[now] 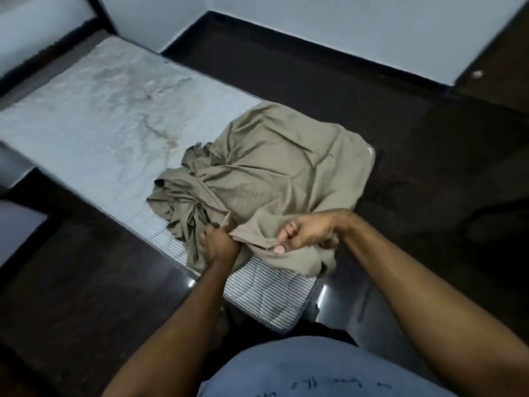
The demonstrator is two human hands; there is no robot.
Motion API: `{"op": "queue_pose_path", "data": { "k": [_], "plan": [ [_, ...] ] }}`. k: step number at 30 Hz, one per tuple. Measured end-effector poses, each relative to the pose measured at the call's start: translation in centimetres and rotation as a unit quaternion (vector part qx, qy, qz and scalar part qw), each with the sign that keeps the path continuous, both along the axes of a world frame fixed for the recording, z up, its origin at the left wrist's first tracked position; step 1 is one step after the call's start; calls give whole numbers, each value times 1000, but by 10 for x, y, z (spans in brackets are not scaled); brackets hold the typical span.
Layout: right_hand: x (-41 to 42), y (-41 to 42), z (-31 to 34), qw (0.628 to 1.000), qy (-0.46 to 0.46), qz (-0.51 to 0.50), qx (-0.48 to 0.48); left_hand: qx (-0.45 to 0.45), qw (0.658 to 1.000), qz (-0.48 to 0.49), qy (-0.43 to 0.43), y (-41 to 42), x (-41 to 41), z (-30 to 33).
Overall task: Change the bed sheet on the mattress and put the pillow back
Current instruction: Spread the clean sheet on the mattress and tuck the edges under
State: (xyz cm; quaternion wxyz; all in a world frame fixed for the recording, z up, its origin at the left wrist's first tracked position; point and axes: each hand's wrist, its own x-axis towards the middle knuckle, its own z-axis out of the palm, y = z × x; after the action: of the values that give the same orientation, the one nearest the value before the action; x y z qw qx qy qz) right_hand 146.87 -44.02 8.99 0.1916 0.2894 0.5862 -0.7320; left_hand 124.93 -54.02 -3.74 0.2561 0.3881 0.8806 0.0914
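A crumpled olive-beige bed sheet (274, 173) lies bunched on the near end of a thin mattress (94, 116) that stretches away to the upper left. The mattress top is pale and stained, its border striped. My left hand (219, 245) grips a gathered fold of the sheet at its near-left edge. My right hand (309, 232) pinches the sheet's near edge just to the right, fingers curled round the cloth. No pillow is in view.
Dark glossy floor (357, 90) surrounds the mattress. Pale walls (343, 27) stand at the back, with a dark door (498, 47) at the upper right. A dark frame (43, 44) runs along the mattress's far left side.
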Motion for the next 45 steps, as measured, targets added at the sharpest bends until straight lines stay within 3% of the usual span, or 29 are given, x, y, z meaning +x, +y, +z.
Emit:
{"op": "queue_pose_path", "data": {
  "k": [3,5,8,12,15,22,27,31,37,42,45],
  "plan": [
    [3,-28,-19,997,-62,-21,47,104,981,-126,-103,-5,-17,-12],
    [2,-48,-30,994,-89,-28,65,75,966,-195,-153,-6,-22,-8],
    [4,-80,-44,972,-126,-117,162,-14,947,-308,-90,-20,-30,-8],
    [16,-126,-75,892,-234,-236,305,-66,922,-381,-19,-52,-44,-17],
    [21,-163,-87,844,-282,-317,327,-102,905,-412,-6,-71,-50,-22],
    [10,-257,-105,796,-315,-405,321,-62,902,-426,12,-115,-57,-8],
    [-17,-323,-110,799,-341,-359,341,-19,869,-493,32,-162,-84,-6],
    [-39,-376,-136,830,-352,-324,288,-99,824,-557,-12,-210,-101,-27],
    [-60,-422,-178,865,-363,-277,206,-167,790,-590,-16,-249,-113,-58],
    [-71,-447,-210,875,-381,-249,164,-219,778,-588,-34,-258,-120,-81],
    [-83,-448,-216,876,-359,-275,169,-199,807,-553,-57,-266,-119,-84]
  ]
}}
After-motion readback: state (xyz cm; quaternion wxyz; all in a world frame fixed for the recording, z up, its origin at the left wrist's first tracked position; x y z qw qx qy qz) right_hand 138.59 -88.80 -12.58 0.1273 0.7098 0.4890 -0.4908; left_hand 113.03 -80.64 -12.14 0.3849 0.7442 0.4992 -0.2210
